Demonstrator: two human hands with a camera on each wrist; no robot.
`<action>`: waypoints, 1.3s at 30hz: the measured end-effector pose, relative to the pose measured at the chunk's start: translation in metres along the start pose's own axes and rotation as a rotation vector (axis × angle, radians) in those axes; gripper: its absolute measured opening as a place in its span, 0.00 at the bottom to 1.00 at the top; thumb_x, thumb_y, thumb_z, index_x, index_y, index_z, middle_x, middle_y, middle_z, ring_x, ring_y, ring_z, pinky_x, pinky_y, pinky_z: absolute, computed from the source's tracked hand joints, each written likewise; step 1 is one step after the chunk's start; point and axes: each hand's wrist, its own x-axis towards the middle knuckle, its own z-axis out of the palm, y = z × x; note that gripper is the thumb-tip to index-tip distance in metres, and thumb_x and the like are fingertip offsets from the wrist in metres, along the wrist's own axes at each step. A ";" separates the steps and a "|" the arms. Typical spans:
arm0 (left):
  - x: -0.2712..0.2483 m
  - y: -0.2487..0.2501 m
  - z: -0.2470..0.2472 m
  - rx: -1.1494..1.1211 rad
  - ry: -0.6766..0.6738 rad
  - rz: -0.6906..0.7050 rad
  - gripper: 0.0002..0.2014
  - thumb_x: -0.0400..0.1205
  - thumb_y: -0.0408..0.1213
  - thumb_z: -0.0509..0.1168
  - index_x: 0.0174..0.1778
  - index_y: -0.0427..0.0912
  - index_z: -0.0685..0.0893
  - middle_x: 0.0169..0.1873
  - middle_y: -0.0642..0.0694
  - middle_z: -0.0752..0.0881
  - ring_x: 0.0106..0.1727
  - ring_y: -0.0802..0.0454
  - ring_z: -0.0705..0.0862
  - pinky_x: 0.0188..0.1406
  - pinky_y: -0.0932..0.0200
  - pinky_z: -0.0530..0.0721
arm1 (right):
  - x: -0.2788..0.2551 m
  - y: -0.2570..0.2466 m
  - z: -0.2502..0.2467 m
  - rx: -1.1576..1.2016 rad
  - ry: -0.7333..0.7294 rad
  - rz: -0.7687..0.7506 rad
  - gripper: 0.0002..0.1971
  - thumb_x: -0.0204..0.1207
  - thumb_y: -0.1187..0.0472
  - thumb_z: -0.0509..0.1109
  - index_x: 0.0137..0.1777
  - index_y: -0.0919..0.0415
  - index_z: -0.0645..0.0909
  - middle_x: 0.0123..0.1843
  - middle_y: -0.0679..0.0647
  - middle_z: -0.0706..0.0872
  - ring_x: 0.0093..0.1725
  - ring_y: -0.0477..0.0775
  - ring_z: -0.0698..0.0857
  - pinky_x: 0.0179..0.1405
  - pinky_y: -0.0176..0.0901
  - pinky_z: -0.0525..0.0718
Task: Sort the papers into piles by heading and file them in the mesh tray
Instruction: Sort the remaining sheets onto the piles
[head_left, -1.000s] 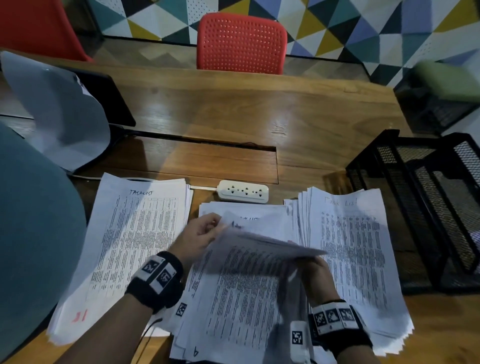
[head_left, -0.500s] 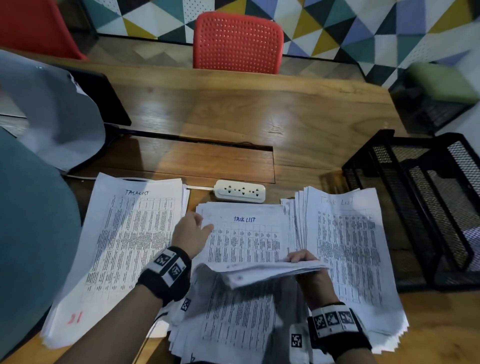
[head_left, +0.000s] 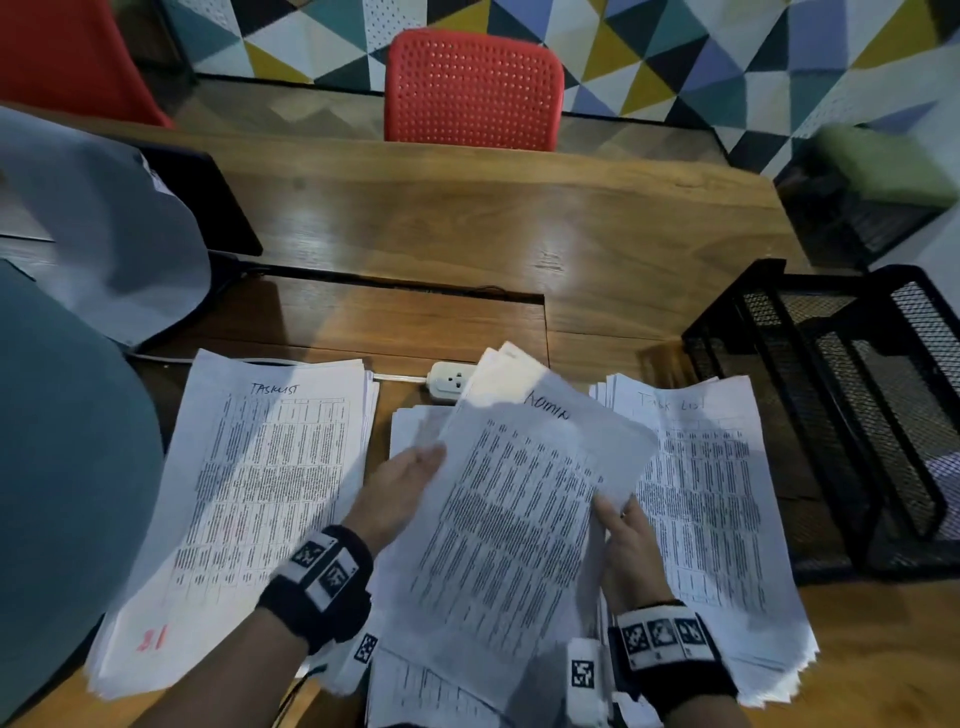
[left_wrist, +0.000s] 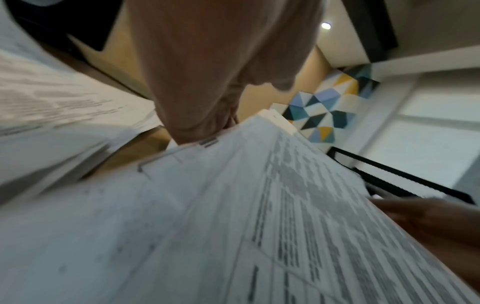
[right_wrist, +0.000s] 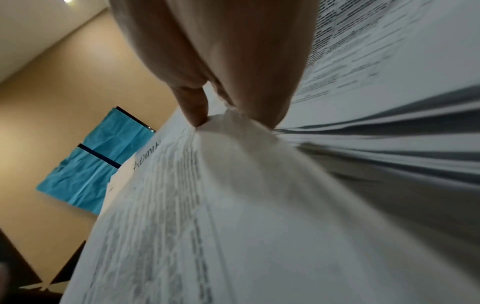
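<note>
I hold up a stapled paper bundle (head_left: 519, 519) headed ADMIN over the middle pile (head_left: 415, 426). My right hand (head_left: 623, 540) pinches its right edge between thumb and fingers (right_wrist: 197, 107). With straight fingers, my left hand (head_left: 400, 493) touches its left edge near the staple (left_wrist: 166, 156); its thumb is hidden. A pile (head_left: 260, 493) headed TASKLIST lies to the left and another task list pile (head_left: 701, 493) to the right. At the table's right edge stands the black mesh tray (head_left: 769, 415); I see no papers in it.
A white power strip (head_left: 449, 382) lies just behind the piles. A grey cloth (head_left: 104, 234) and a dark flat device (head_left: 208, 202) sit at the left. A red chair (head_left: 472, 88) stands beyond the wooden table (head_left: 467, 234).
The right hand has raised and turned the folded-over bundle so its ADMIN face shows. The left hand moved from the middle pile to the bundle's left edge.
</note>
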 end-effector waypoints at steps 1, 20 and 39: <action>-0.003 -0.005 0.002 0.063 -0.056 0.026 0.24 0.80 0.64 0.64 0.63 0.51 0.84 0.56 0.53 0.91 0.58 0.55 0.89 0.61 0.50 0.85 | -0.001 -0.004 0.002 0.009 -0.008 -0.006 0.11 0.81 0.63 0.66 0.61 0.55 0.81 0.52 0.52 0.89 0.53 0.56 0.86 0.44 0.44 0.82; -0.036 -0.010 -0.148 0.544 0.656 -0.245 0.23 0.84 0.29 0.62 0.77 0.33 0.70 0.63 0.27 0.84 0.57 0.31 0.84 0.58 0.45 0.80 | -0.007 0.021 0.024 -1.094 0.203 -0.120 0.30 0.62 0.41 0.80 0.55 0.58 0.72 0.51 0.54 0.77 0.48 0.56 0.80 0.48 0.51 0.84; -0.052 -0.011 -0.092 0.840 0.642 0.560 0.10 0.76 0.26 0.72 0.53 0.34 0.86 0.41 0.41 0.87 0.35 0.47 0.85 0.27 0.59 0.84 | -0.018 0.007 0.029 -1.244 0.298 -0.111 0.07 0.79 0.58 0.67 0.44 0.61 0.75 0.33 0.55 0.82 0.31 0.56 0.81 0.28 0.41 0.76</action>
